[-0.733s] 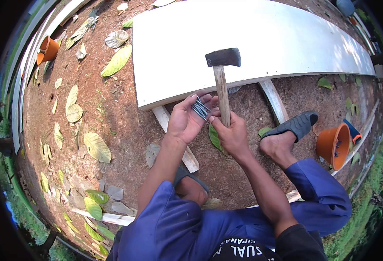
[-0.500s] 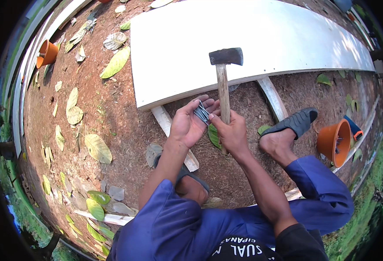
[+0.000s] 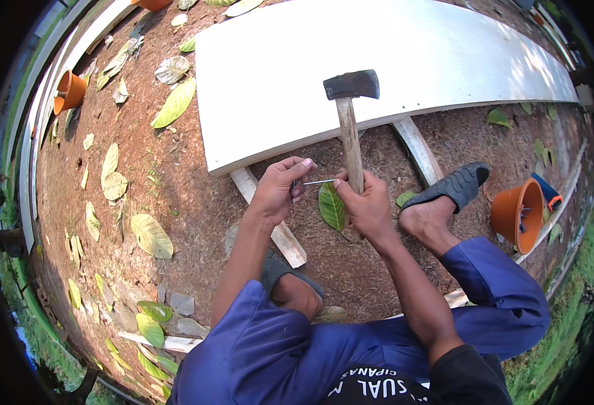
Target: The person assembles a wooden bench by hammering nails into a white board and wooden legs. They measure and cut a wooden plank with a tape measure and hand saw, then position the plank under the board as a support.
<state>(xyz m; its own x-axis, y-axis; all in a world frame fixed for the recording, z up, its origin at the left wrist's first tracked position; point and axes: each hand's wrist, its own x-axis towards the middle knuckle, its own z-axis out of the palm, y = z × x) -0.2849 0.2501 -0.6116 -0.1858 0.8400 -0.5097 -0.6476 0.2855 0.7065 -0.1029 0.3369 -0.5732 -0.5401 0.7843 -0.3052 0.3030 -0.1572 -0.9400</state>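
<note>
Pinching one nail in left hand fingers, right hand gripping hammer; I'd keep it level passing across.

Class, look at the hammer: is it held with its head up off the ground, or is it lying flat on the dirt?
Held up. The right hand grips the wooden handle of the hammer, its dark head over the white board.

Board blocks ahead; open dirt left of hands.
</note>
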